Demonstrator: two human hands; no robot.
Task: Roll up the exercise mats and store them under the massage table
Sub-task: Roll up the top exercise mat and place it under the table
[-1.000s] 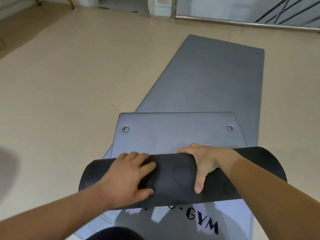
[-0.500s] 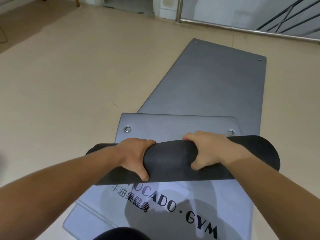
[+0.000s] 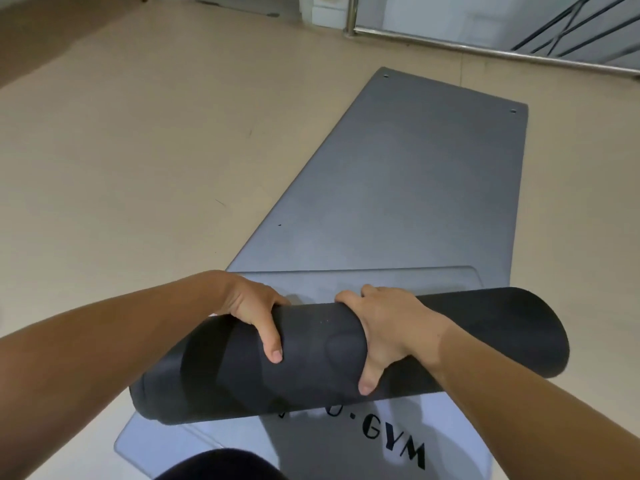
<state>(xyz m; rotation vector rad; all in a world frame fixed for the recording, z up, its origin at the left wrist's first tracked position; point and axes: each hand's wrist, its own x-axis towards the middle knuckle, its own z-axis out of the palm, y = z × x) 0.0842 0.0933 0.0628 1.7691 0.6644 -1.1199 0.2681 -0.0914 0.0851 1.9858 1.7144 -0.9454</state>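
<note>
On the beige floor (image 3: 138,168) two grey mats lie flat, one over the other. One long mat (image 3: 415,185) reaches away toward a metal rail (image 3: 485,51), and one printed mat (image 3: 311,441) covers its near end. Two small eyelets (image 3: 386,76) sit at the long mat's far corners. The printed mat is partly wound into a single thick roll (image 3: 485,334), black on the outside. The roll lies crosswise on the mat's own flat part, with a short flat strip left beyond it. Black letters (image 3: 394,441) reading GYM show just in front of the roll; the rest of the print is hidden beneath it. Both hands are on the roll, near its middle. The left hand (image 3: 249,306) has its grip closed over the top, thumb down the near side and fingers out of sight behind. The right hand (image 3: 388,327), just beside it, grips the same way. At the lower left a further edge shows under the printed mat; whether it is a third mat cannot be told.
</note>
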